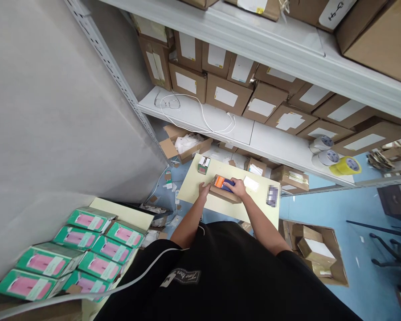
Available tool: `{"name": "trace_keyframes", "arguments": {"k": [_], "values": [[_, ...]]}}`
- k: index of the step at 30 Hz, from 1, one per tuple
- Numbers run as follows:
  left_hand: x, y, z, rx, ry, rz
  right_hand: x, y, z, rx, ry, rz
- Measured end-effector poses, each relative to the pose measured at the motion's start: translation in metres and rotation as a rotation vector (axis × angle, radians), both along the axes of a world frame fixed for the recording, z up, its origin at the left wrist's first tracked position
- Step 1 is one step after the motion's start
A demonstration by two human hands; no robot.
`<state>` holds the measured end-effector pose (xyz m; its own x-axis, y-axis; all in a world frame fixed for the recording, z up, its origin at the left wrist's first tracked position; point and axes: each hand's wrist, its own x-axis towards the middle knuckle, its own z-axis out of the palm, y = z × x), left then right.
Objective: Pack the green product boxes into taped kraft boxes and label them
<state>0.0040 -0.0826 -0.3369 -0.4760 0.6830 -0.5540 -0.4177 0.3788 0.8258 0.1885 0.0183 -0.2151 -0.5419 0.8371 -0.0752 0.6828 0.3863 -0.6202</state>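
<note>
A small brown cardboard box (pixel 225 195) sits on the pale yellow table (pixel 260 211) in front of me. In its top lies an orange and dark blue package (pixel 219 182). My left hand (pixel 204 190) grips the cardboard box at its left end. From the right, my right hand (pixel 238 188) has its fingers closed over the blue part of the package; the fingertips are partly hidden. Behind the box, toward the table's far left corner, stands a small green box (pixel 203 165). A white label sheet (pixel 251 183) lies just beyond my right hand.
A blurred dark object (pixel 272 196) lies at the table's right end. Green and pink boxes (pixel 100 265) are stacked at lower left. The shelf (pixel 217 120) ahead holds cartons, a white cable (pixel 202 111) and tape rolls (pixel 345 166). An open carton (pixel 339 263) stands on the floor at right.
</note>
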Motion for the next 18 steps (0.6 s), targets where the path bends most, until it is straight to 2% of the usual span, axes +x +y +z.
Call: {"name": "trace_keyframes", "arguments": {"k": [2,4,6,8,11,15,18], "values": [[-0.008,-0.003,0.003,-0.01,0.055,-0.001,0.0,0.0,-0.001,0.001,0.011,0.004],[-0.018,-0.004,0.008,0.053,0.116,-0.068,0.0,0.0,-0.002,0.001,0.014,0.0],[-0.03,0.0,0.014,0.166,0.154,-0.237,0.001,0.0,-0.003,0.005,0.01,-0.005],[-0.04,0.007,0.02,0.259,0.213,-0.479,0.0,0.0,-0.003,0.011,0.006,-0.004],[-0.051,0.021,0.029,0.292,0.423,-0.749,0.0,-0.001,-0.004,0.028,-0.006,-0.005],[-0.056,0.035,0.038,0.283,0.654,-0.768,-0.001,-0.002,-0.003,0.039,-0.048,-0.011],[-0.055,0.038,0.042,0.328,0.598,-0.741,-0.003,-0.002,0.0,0.024,-0.077,0.0]]}}
